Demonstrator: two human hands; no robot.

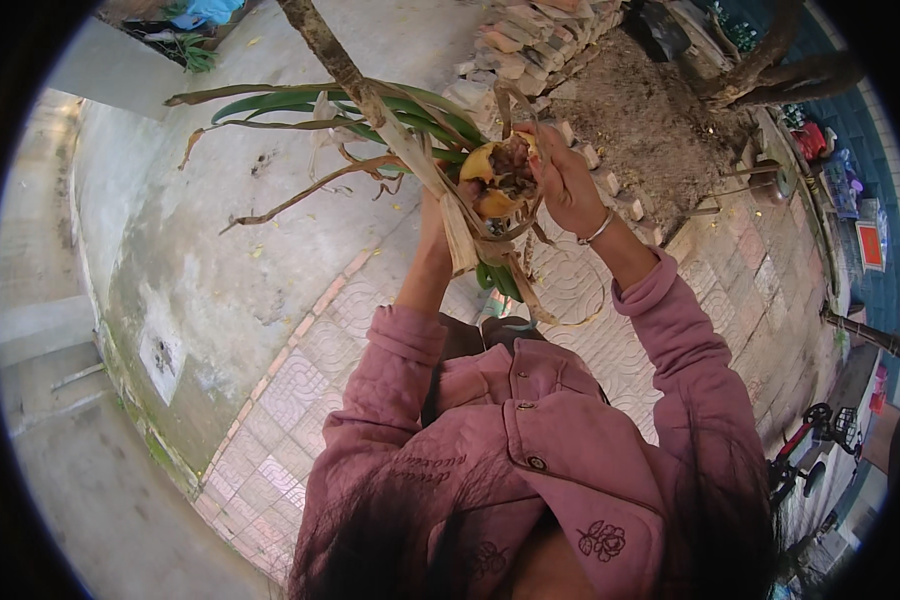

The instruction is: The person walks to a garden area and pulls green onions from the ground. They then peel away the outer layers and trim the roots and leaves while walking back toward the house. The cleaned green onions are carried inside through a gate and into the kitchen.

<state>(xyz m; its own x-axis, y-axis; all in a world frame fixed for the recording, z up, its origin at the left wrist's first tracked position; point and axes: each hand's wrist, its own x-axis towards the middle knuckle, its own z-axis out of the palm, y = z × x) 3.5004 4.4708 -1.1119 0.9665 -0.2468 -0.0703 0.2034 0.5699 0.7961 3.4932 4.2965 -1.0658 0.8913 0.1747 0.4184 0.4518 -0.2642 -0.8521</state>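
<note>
A plant with long green strap leaves (285,103) and dry brown ones is raised in front of me. At its middle is a yellow rounded piece (495,176), torn open, with a brownish, lumpy inside. My right hand (566,180), with a bangle at the wrist, touches the right side of this piece. My left hand (436,214) is behind the dry leaves; its fingers are hidden, so its hold cannot be made out. A thin tree trunk or branch (337,60) crosses above from the top, and a pale dry leaf stalk (457,236) hangs over my left wrist.
Stacked broken bricks (540,37) lie at the top, beside a patch of bare soil (645,127). A thick forked trunk (757,75) stands at upper right. Below are concrete (217,225) and patterned paving tiles (307,375). A small red-and-black wheeled vehicle (802,446) is at lower right.
</note>
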